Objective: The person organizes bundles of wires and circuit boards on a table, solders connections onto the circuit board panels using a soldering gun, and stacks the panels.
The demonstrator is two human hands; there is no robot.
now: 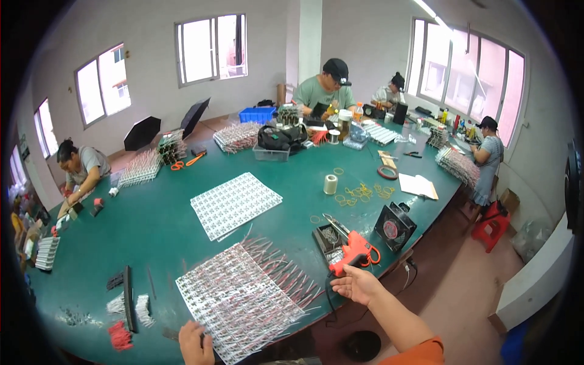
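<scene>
My right hand (359, 286) has its fingers stretched out and apart, at the lower end of a red soldering gun (353, 250). The gun rests at a dark tray (329, 238) with its tip pointing up and left. My left hand (196, 344) is curled at the near left edge of a white panel of small circuit boards (237, 298). Something dark shows between its thumb and fingers, too small to name. Rows of red and white wires (286, 274) stick out along the panel's right side. Beyond lies a white panel with a dark pattern (236, 204).
A small black fan (395, 227) stands right of the soldering gun. Farther off are a wire spool (330, 184), yellow rubber bands (363, 192), a tape roll (387, 173) and a notebook (418, 186). Loose wire bundles (120, 336) and a black strip (128, 298) lie left. Several co-workers sit around.
</scene>
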